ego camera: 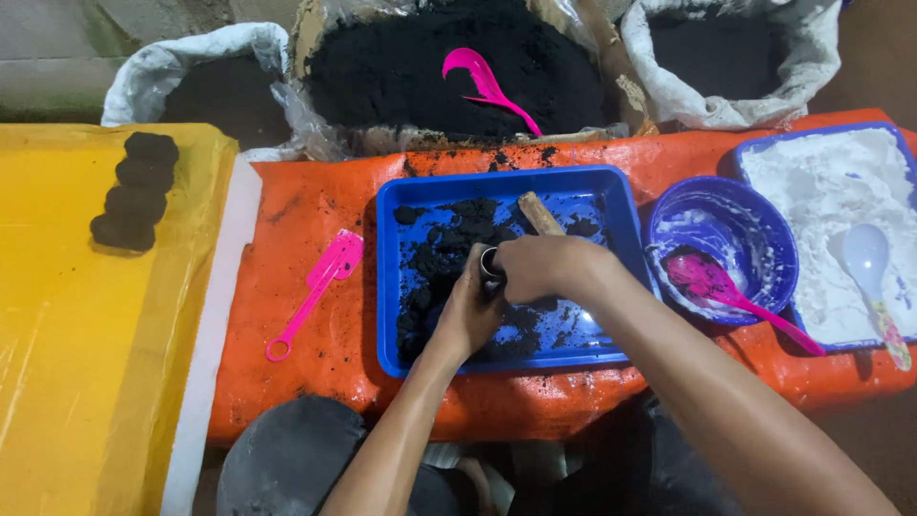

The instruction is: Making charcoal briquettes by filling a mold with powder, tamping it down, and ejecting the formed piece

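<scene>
A blue rectangular tray (592, 191) on the orange-covered table holds clumps of black powder (449, 239). Over the tray's middle, my left hand (468, 311) wraps around a small dark metal cylinder (490, 266), most of it hidden by the fingers. My right hand (544, 268) grips a wooden stick (540, 213) that points down into the cylinder and slants up toward the tray's far edge. Both hands touch each other above the black powder.
A pink spatula (315, 287) lies left of the tray. Right of it stand a blue bowl (755, 215) with a pink spoon (726, 291) and a blue tray of white powder (831, 182) holding a white spoon (867, 253). Several black pucks (136, 191) sit on yellow sheeting. Sacks of black powder (401, 62) stand behind.
</scene>
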